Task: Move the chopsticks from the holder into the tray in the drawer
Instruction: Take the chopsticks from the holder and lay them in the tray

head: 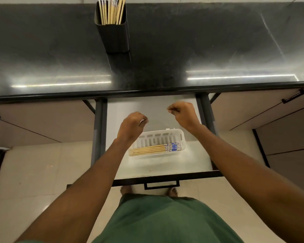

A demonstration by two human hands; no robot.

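A tall black holder (114, 35) stands at the back of the dark countertop with several wooden chopsticks (111, 11) upright in it. In the open drawer (165, 165) lies a white slotted tray (165, 137). Several chopsticks with blue-patterned ends (156, 148) lie side by side along the tray's near edge. My left hand (132, 125) hovers over the tray's left end, fingers curled, nothing in it. My right hand (182, 114) hangs above the drawer beyond the tray's right end, fingers loosely closed and empty.
The black countertop (200, 50) juts out over the back of the drawer. The drawer's black handle (161, 184) faces me. Closed cabinet fronts (253, 109) flank the drawer on both sides. Pale floor tiles (33, 172) lie below.
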